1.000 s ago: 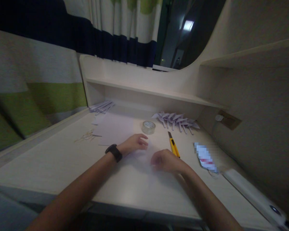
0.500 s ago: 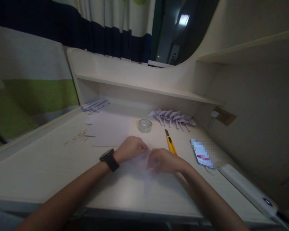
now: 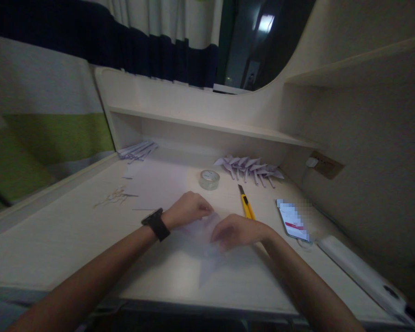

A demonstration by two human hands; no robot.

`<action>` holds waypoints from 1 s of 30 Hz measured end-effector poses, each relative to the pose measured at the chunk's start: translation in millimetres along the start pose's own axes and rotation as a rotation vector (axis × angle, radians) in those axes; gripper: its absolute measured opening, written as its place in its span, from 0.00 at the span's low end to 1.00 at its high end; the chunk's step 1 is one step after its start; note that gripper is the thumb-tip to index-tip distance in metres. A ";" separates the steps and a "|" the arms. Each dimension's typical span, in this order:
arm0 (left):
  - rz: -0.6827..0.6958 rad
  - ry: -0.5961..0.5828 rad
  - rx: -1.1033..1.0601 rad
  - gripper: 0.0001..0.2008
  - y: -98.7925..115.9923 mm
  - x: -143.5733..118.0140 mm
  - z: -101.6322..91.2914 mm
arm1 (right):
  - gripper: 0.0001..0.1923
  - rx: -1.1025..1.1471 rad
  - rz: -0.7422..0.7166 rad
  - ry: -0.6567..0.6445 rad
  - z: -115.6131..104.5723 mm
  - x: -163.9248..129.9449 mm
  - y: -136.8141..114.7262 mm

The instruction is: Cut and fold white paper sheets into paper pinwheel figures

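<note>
Two bare hands work over the pale bench, and between them is a whitish piece of paper, which is blurred, so its exact folding I cannot tell. One pointed part of it goes down toward six o'clock, below the right hand. The left hand, with a dark watch on its wrist, has the fingers bent and the tips brought together, clamped on the upper edge of this paper. The right hand is curled at the right side of the same paper; its fingers are blurred, and I cannot tell if they pinch it or only touch it.

Taking the hands as the middle of the clock, a roll of clear tape lies at twelve. At one o'clock, farther away, folded paper pinwheels lie in an overlapping row. The yellow cutter, its blade out, is at two, near the right hand. The phone lies at three, its screen lit. Flat paper sheets are at ten, with thin paper sticks beyond them, and a small tangle of pale strings is between nine and ten.
</note>
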State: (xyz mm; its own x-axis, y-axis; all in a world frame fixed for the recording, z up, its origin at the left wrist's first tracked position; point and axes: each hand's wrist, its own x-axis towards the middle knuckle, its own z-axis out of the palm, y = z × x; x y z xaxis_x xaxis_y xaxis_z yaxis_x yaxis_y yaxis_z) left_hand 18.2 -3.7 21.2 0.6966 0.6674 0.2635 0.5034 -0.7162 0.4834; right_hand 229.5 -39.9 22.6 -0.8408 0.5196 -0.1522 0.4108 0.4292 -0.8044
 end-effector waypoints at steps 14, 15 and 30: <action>-0.084 -0.132 -0.142 0.09 8.7 2.8 0.3 | 0.10 -0.161 -0.015 0.219 19.0 -2.1 -7.9; -0.112 -0.128 -0.195 0.09 8.7 1.6 2.2 | 0.09 -0.177 -0.020 0.242 20.5 -2.5 -8.7; -0.281 0.054 -0.487 0.11 -4.3 -4.2 23.2 | 0.10 -0.092 0.034 0.432 36.5 5.5 0.2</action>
State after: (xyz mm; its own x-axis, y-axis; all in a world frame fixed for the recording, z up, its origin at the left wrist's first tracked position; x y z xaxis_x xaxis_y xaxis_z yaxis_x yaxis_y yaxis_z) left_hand 24.9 -8.1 -1.4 0.5362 0.8374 0.1058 0.3624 -0.3416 0.8672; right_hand 212.1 -63.9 0.6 -0.6093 0.7876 0.0921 0.4823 0.4602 -0.7454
